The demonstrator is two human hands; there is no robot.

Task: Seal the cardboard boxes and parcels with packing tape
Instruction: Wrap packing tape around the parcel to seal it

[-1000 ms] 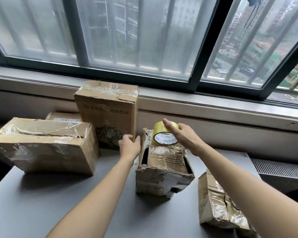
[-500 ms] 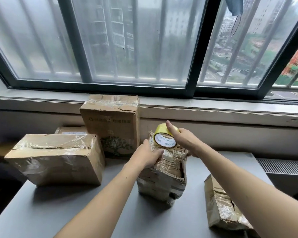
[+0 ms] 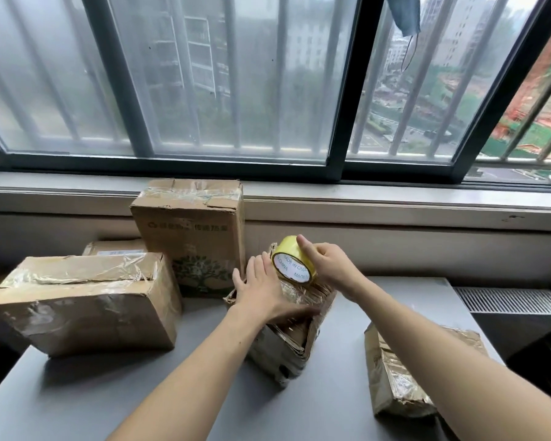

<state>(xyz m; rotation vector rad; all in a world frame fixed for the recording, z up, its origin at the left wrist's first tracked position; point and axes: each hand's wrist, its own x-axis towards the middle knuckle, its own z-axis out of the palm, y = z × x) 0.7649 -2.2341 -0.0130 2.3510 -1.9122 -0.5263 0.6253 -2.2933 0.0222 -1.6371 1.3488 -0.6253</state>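
Sealing appears partway done. Nearest, right of the centre parcel (image 3: pixel 287 345), a second parcel (image 3: pixel 395 377) lies on the worktop (image 3: pixel 140 393), glossy with tape. On the centre parcel's top the left hand (image 3: pixel 261 291) presses flat, fingers straight, gripping nothing; just beyond, the right hand (image 3: pixel 328 265) curls round the yellow tape roll (image 3: pixel 291 265) at the parcel's far edge. Left of it, a low box (image 3: pixel 83 307) and, farther back, a tall box (image 3: pixel 188 230) already carry tape, though perhaps incompletely.

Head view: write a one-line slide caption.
Left hand presses a crumpled parcel while the right hand holds a yellow tape roll at its top.
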